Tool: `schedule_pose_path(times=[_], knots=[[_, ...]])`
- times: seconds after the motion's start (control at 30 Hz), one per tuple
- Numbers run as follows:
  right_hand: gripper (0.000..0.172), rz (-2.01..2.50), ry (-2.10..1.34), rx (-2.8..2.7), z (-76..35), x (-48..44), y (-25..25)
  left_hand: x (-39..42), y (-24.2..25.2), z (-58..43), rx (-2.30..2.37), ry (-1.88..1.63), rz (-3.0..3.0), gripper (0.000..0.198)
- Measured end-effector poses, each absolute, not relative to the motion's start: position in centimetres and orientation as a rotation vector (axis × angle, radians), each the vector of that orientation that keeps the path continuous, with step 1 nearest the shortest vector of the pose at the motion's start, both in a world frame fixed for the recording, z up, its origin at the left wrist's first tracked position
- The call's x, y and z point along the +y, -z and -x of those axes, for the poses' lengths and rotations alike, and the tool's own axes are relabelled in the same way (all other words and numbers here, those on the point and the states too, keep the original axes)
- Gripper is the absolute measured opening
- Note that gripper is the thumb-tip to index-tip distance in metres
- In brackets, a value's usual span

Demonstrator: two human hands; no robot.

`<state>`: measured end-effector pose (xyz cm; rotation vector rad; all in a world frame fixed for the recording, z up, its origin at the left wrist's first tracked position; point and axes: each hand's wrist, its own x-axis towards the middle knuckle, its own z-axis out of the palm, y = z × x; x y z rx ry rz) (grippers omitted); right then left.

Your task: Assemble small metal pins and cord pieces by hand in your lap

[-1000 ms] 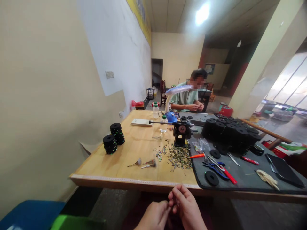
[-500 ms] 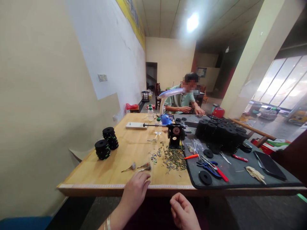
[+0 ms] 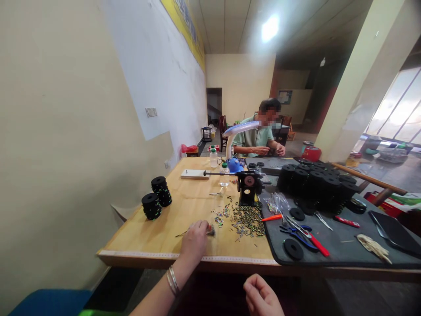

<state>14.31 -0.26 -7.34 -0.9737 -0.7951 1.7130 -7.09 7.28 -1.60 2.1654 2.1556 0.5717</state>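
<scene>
Tufted sticks [image 3: 212, 230] on wooden table [image 3: 134, 239], near front edge, mostly hidden behind left hand [image 3: 194, 239]; cannot tell whether pinched or only covered. Right hand [image 3: 261, 296] near table edge, thumb and forefinger together, cut off by lower border; cannot tell if gripping anything.

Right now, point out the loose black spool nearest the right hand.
The front black spool, by the near edge of the mat; other loose spools lie farther back.

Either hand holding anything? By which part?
Cannot tell: the left hand covers part of the tufts, hiding any grip; the right hand is curled, with nothing visible in it.
</scene>
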Motion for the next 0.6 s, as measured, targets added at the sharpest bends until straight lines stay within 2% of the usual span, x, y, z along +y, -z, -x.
schedule_pose_path(times=[0.3,0.5,0.6], knots=[[0.054,0.999,-1.710,-0.763,-14.2,-0.3,6.7,9.7,2.1,7.6,2.153,-0.434,-2.124,0.023],[0.054,0.982,-1.711,-0.745,-14.3,-0.2,7.4,10.1,2.0,7.5,2.129,-0.702,-2.057,0.030],[0.055,0.976,-1.708,-0.756,-14.4,-0.1,7.8,10.0,1.2,7.8,2.057,-0.889,-1.996,0.027]])
